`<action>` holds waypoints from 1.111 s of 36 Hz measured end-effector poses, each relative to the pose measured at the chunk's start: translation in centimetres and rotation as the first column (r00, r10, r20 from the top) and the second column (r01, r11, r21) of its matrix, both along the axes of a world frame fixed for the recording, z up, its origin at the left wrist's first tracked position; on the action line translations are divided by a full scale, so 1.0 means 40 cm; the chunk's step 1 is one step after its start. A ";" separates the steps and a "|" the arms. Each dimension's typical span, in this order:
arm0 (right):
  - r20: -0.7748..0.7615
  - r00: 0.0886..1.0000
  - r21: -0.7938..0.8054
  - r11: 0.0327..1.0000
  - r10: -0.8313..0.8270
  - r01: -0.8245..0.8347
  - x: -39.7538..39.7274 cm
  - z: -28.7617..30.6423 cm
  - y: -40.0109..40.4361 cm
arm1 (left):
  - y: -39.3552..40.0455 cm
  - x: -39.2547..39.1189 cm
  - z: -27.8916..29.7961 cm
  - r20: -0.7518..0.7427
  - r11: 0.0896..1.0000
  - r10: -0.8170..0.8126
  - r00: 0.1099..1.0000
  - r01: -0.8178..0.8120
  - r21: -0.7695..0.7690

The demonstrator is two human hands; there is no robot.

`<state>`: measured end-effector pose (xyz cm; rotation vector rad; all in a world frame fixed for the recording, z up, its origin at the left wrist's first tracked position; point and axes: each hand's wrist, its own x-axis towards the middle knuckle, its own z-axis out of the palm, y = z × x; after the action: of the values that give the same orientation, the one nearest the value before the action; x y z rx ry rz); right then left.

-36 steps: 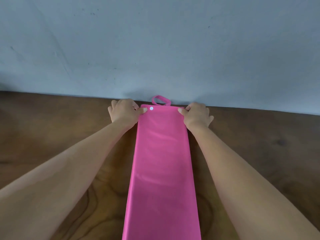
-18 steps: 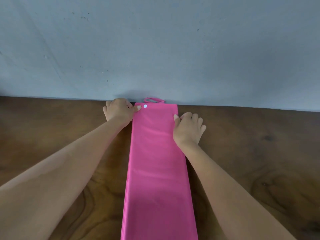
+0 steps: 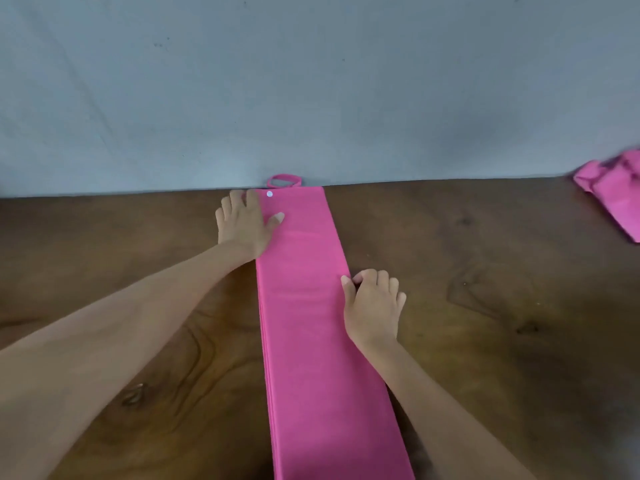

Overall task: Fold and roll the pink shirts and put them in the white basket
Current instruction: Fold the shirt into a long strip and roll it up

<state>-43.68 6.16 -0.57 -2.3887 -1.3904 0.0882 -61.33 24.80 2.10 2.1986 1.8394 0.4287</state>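
While the folded pink shirt [image 3: 311, 306] lies as a strip from 6 to 12 o'clock, its left edge is pressed by the flat, spread left hand [image 3: 244, 223]; its right edge is met by the curled right hand [image 3: 372, 306].

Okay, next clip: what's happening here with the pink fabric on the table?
A person is working a pink shirt, already folded into a long narrow strip on the wooden table. The left hand lies flat on the strip's far left corner by the wall, while the right hand sits at its right edge, nearer the person. It is not rolled yet. More pink fabric lies at the far right. No white basket is in view.
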 end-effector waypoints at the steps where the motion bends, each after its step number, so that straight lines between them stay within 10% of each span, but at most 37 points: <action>1: 0.003 1.000 -0.005 1.000 -0.006 0.006 -0.004 0.001 -0.028 | -0.030 0.006 -0.002 0.001 0.997 -0.071 0.997 0.071 0.019; 13: -0.005 0.989 -0.047 0.988 -0.145 0.145 -0.067 0.010 -0.358 | -0.298 0.092 -0.027 -0.157 0.603 -0.794 0.587 0.793 -0.085; 29: -0.023 0.951 -0.051 0.950 -0.310 0.308 -0.152 0.016 -0.742 | -0.316 0.080 -0.042 -0.219 0.626 -0.768 0.601 0.778 -0.059; 40: -0.385 0.887 0.032 0.957 -0.255 0.289 -0.127 0.065 -0.835 | -0.323 0.062 -0.043 -0.216 0.663 -0.738 0.640 0.747 -0.054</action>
<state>-48.76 -27.24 2.04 -2.3106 -0.8578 0.3817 -58.85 11.88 0.39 2.8573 0.8108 0.0384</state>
